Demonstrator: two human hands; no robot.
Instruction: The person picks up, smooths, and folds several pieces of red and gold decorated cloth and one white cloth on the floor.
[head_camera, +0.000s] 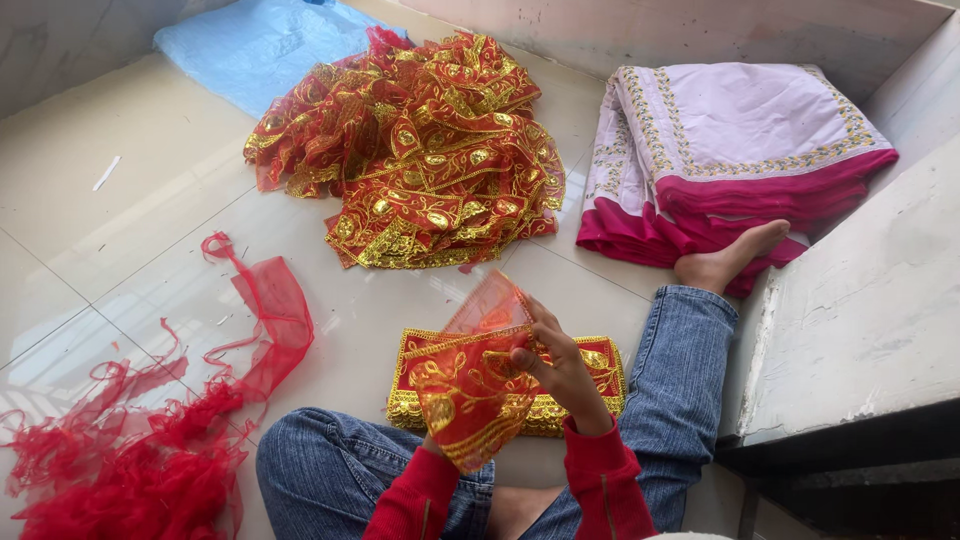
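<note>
Above the neat stack of folded cloths (600, 372) on the floor (150, 200), right hand (560, 372) pinches a red-gold embroidered cloth (470, 385) raised for folding; left hand hidden behind it, grip unclear.

We are seeing a big heap of red-and-gold cloth pieces (415, 150) lying on the tiled floor (130, 230), red net scraps (130, 450) sprawling at left, a blue plastic sheet (250, 45) behind, and folded lilac-and-magenta fabric (730, 150) resting beside the wall.
</note>
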